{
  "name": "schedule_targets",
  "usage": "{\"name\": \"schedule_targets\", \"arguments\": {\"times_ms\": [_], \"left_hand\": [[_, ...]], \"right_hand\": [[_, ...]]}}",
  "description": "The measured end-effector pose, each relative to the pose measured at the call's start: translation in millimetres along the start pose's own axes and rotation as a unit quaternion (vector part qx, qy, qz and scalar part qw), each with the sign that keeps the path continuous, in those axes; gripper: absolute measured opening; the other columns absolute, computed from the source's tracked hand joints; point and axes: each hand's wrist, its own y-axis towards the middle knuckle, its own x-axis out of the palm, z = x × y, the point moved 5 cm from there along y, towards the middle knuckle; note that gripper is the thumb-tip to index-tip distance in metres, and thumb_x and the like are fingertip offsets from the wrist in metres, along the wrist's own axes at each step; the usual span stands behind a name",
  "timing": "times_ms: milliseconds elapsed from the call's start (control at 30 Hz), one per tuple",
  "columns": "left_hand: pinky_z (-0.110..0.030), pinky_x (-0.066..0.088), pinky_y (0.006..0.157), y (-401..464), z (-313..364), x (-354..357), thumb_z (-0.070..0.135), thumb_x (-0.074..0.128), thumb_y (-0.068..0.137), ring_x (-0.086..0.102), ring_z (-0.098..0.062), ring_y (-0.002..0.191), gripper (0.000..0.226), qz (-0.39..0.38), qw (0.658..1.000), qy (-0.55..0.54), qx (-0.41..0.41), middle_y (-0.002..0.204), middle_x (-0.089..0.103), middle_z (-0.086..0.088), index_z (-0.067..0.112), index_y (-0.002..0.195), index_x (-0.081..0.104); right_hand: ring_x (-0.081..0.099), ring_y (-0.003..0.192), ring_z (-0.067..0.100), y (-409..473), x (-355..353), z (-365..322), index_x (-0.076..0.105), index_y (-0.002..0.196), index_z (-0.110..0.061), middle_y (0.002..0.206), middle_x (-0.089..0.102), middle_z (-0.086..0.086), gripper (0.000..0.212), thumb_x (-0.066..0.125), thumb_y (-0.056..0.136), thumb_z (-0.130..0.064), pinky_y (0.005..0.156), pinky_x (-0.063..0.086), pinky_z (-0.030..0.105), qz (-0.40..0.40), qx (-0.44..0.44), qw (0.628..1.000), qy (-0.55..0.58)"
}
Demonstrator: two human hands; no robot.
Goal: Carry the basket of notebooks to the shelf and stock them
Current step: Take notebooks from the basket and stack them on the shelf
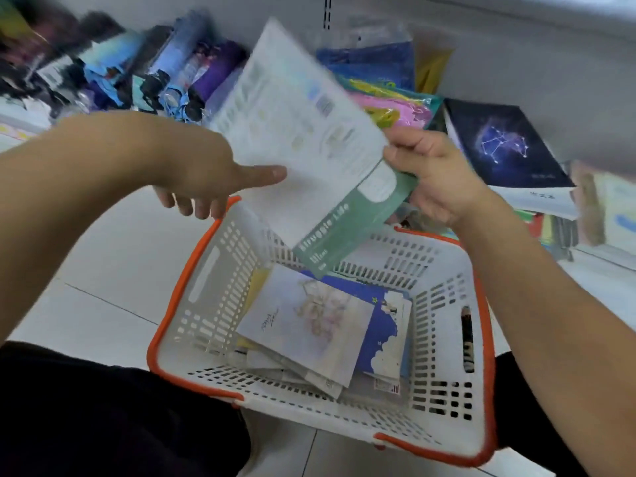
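The single head-worn camera looks steeply down and forward from close above, the basket (444,270) filling 6 o'clock and the shelf (516,63) toward 12 o'clock.

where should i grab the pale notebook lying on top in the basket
Take the pale notebook by its far upper corner, coming from above. It lies tilted on the pile in the basket, that corner raised off the blue notebook beneath, so fingers could probably slip under it.
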Motion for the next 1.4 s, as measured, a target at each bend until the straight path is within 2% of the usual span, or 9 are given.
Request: {"name": "schedule_targets", "arguments": {"times_ms": [133,233,333,433,533,667,967,1133,1400], "left_hand": [[-0.035,0.057,0.071,-11,7,8,0.094,0.041,0.060,0.070,-0.025,0.086,0.084,-0.043,0.965,-0.254,0.056,0.097,0.073,-0.005,0.023,0.100,0.065],[-0.033,0.061,0.060,-12,18,0,0.029,0.065,0.091,0.073,-0.017,0.080,0.020,0.029,0.854,-0.507,0.109,0.099,0.076,0.002,0.023,0.110,0.063],[-0.034,0.058,0.060,-12,11,-9,0.012,0.061,0.094,0.067,-0.018,0.072,0.030,0.126,0.890,-0.432,0.074,0.090,0.066,0.004,0.028,0.114,0.046],[-0.030,0.052,0.058,-6,-7,-10,0.014,0.056,0.096,0.062,-0.022,0.068,0.011,0.153,0.939,-0.308,0.001,0.085,0.062,-0.007,0.013,0.088,0.049],[-0.029,0.049,0.055,-1,-19,-16,0.016,0.051,0.097,0.058,-0.026,0.064,0.022,0.185,0.955,-0.230,-0.016,0.082,0.061,-0.013,0.013,0.077,0.044],[-0.026,0.041,0.051,5,-26,-16,0.014,0.048,0.096,0.054,-0.026,0.065,0.014,0.213,0.963,-0.167,0.005,0.087,0.058,-0.014,0.008,0.083,0.048],[-0.034,0.037,0.069,16,-55,-30,0.008,0.046,0.092,0.046,-0.032,0.084,0.008,0.258,0.962,-0.092,0.008,0.097,0.047,-0.014,0.006,0.099,0.048],[-0.037,0.043,0.068,19,-88,-42,0.008,0.049,0.090,0.053,-0.032,0.082,0.009,0.275,0.946,-0.173,-0.017,0.098,0.057,-0.015,0.006,0.098,0.052],[-0.049,0.052,0.093,-32,-38,-61,0.006,0.065,0.088,0.069,-0.033,0.103,0.034,0.054,0.721,-0.660,0.204,0.112,0.073,-0.010,0.013,0.121,0.065]], "right_hand": [[0.072,0.095,0.021,6,17,5,0.076,0.105,-0.011,0.105,0.075,0.008,0.036,0.043,0.096,0.001,0.088,0.058,0.033,0.003,-0.023,0.979,0.203],[0.071,0.092,0.025,10,27,44,0.069,0.113,-0.013,0.111,0.072,0.011,0.028,0.045,0.101,-0.006,0.079,0.061,0.040,0.012,0.047,0.985,0.164],[0.066,0.098,0.035,-1,29,117,0.062,0.115,-0.014,0.109,0.067,0.011,0.017,0.055,0.101,-0.021,0.082,0.057,0.046,-0.019,0.199,0.972,-0.120],[0.045,0.134,0.030,-27,13,203,0.036,0.148,-0.013,0.149,0.045,0.008,0.086,0.077,0.080,-0.048,0.103,0.041,0.039,-0.095,0.291,0.810,-0.500],[0.027,0.145,0.030,-53,-3,257,0.009,0.156,-0.015,0.161,0.020,0.006,0.136,0.086,0.056,-0.065,0.115,0.033,0.046,-0.085,0.298,0.753,-0.581],[0.037,0.133,0.032,-61,-20,279,0.029,0.145,-0.010,0.144,0.037,0.010,0.115,0.085,0.058,-0.062,0.107,0.040,0.047,-0.057,0.292,0.675,-0.675],[0.063,0.110,0.018,-18,-17,172,0.069,0.111,-0.014,0.119,0.068,-0.002,0.025,0.066,0.091,-0.029,0.088,0.045,0.030,-0.143,0.198,0.857,-0.454],[0.072,0.074,0.021,-20,-28,36,0.078,0.097,-0.017,0.092,0.077,0.006,0.040,0.089,0.064,-0.036,0.063,0.060,0.029,-0.025,0.148,0.971,-0.184],[0.072,0.098,0.024,7,66,-89,0.062,0.126,-0.015,0.117,0.073,0.007,0.035,0.052,0.093,-0.016,0.074,0.062,0.035,-0.036,0.088,0.994,-0.049]]}}
